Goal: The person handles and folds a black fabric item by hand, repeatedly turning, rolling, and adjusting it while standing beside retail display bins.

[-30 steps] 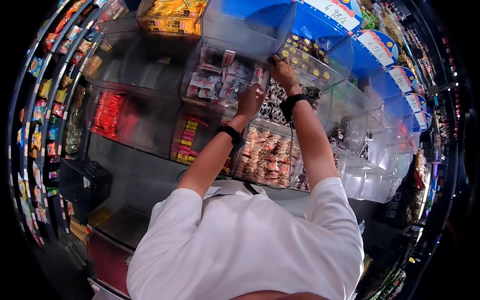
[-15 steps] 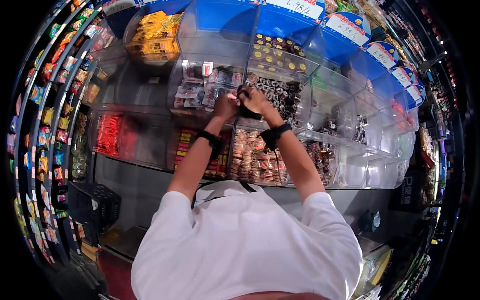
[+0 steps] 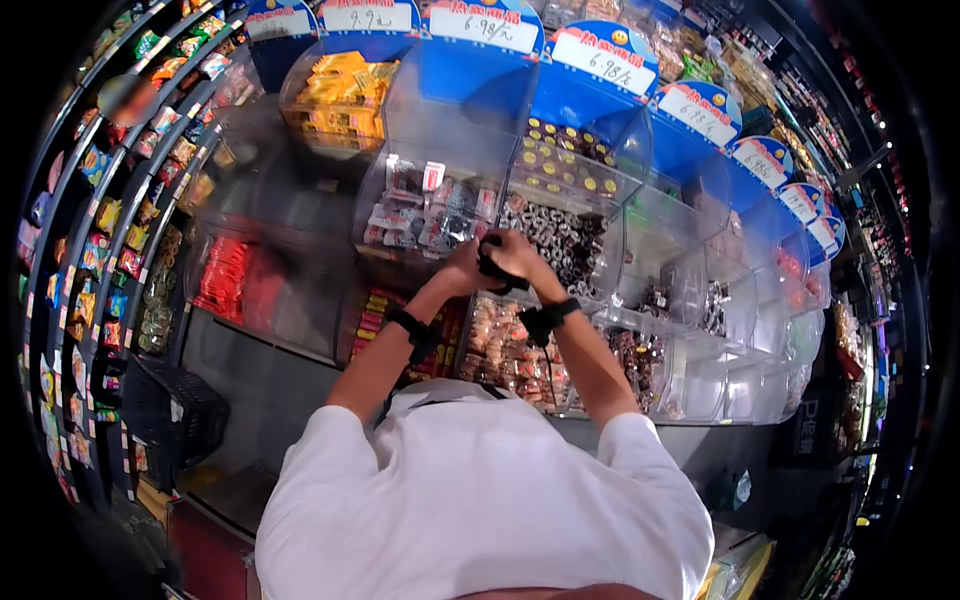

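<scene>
My left hand (image 3: 466, 268) and my right hand (image 3: 517, 254) are close together in front of the clear bins. A small black object (image 3: 490, 264), its kind unclear, is in my right hand's closed fingers. My left hand's fingers are bent beside it; what they hold, if anything, is hidden. Just beyond my left hand is a bin of silvery wrapped packets (image 3: 415, 215). Past my right hand lies a bin of small dark-and-white wrapped pieces (image 3: 565, 235). Below my wrists, brownish wrapped snacks (image 3: 505, 345) fill a lower bin. Black bands circle both wrists.
Yellow packets (image 3: 345, 95) sit in an upper left bin, red packets (image 3: 226, 275) in a lower left one. Handwritten price signs (image 3: 603, 62) line the back. A dark basket (image 3: 175, 405) stands at lower left, near shelves of snack bags (image 3: 95, 250).
The view has tilted up, so bins and signs appear lower in it. Both hands stay together with the black object and now appear nearer the front of the bins.
</scene>
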A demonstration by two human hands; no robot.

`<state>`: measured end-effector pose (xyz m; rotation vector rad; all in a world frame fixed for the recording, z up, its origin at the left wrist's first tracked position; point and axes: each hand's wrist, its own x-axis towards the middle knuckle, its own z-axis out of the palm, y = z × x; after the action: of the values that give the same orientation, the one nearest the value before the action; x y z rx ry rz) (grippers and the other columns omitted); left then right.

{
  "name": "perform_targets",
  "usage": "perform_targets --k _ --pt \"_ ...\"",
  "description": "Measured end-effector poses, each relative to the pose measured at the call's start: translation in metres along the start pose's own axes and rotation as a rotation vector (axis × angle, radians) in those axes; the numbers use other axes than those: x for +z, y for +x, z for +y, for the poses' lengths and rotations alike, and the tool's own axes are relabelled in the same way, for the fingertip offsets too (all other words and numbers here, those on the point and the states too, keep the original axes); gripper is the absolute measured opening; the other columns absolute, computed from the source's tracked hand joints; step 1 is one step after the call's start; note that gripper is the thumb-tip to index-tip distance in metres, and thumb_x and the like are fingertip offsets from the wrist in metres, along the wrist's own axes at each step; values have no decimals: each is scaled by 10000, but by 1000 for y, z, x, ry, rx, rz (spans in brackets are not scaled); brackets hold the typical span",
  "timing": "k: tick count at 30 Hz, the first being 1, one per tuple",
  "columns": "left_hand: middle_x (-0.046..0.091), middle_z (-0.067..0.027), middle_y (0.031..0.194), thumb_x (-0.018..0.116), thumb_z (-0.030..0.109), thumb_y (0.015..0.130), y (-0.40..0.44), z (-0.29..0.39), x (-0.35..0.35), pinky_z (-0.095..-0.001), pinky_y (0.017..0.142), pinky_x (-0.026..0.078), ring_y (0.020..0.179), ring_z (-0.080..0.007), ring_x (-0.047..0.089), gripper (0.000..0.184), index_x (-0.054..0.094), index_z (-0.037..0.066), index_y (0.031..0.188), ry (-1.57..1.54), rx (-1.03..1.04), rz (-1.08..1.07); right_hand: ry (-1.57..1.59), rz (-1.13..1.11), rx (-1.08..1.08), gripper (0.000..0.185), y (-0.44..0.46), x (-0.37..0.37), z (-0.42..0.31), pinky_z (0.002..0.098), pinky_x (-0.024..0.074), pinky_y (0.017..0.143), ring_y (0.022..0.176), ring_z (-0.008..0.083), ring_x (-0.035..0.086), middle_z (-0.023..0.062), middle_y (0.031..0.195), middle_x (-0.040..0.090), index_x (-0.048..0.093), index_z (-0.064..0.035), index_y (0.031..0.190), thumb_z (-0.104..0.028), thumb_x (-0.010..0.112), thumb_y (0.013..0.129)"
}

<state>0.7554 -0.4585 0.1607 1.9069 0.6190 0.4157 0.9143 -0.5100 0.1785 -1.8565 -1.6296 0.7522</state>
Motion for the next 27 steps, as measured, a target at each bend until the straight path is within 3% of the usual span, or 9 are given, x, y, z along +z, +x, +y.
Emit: perform_targets --k 1,5,7,9,12,16,21,25,27 --pt "516 -204 1320 941 296 538 -2 13 -9 -405 980 477 1158 -311 559 1155 293 10 1451 48 -4 -104 92 -12 21 400 -3 4 3 469 528 833 941 432 657 245 1016 684 672 -51 1118 -332 623 839" --pt "449 -244 1329 885 153 601 -24 -47 24 -445 991 455 1171 -423 502 1204 128 66 1534 282 291 141 -314 111 89 504 -43 43 -9 531 541 743 851 450 667 301 931 667 545 -94 1236 -394 641 842" --pt "422 -250 1326 849 110 631 -39 -54 34 -465 979 453 1145 -456 498 1152 136 81 1535 147 138 107 -400 102 128 554 -57 49 -23 564 536 690 753 465 664 265 845 678 497 -123 1286 -394 648 827" --pt "406 -260 1329 830 75 638 -42 -42 32 -462 917 495 1118 -456 522 1154 121 123 1547 249 306 141 -321 162 128 540 -66 51 -23 547 541 674 747 466 663 246 824 681 493 -126 1284 -386 636 833" --pt "407 -282 1326 794 25 650 -46 -23 37 -465 823 529 1041 -452 573 1111 158 166 1549 325 104 106 -313 280 168 495 -79 54 -22 549 537 668 732 462 659 225 816 689 510 -138 1281 -348 613 846" --pt "450 -306 1322 668 -1 754 -39 5 50 -506 993 428 1181 -503 475 955 169 160 1552 309 271 17 -326 428 198 581 -103 53 5 556 534 661 733 461 655 242 824 683 483 -150 1323 -355 655 808" --pt "432 -241 1309 712 8 718 -24 15 85 -489 1000 404 1204 -481 398 1016 171 193 1557 290 222 -94 -282 499 325 608 -134 42 25 554 535 638 716 457 653 236 796 675 480 -207 1373 -406 657 827" --pt "334 -221 1253 737 -29 694 -24 11 98 -461 898 451 1062 -408 499 1047 197 212 1558 356 333 16 -222 614 325 622 -143 36 13 558 533 639 721 486 640 306 935 648 496 -222 1382 -421 663 817" --pt "362 -264 1289 704 -5 708 -32 15 87 -490 913 469 1132 -481 485 1044 155 225 1566 211 172 -81 -214 528 403 655 -140 35 -2 541 541 656 756 468 654 288 1062 595 464 -279 1406 -461 664 809"
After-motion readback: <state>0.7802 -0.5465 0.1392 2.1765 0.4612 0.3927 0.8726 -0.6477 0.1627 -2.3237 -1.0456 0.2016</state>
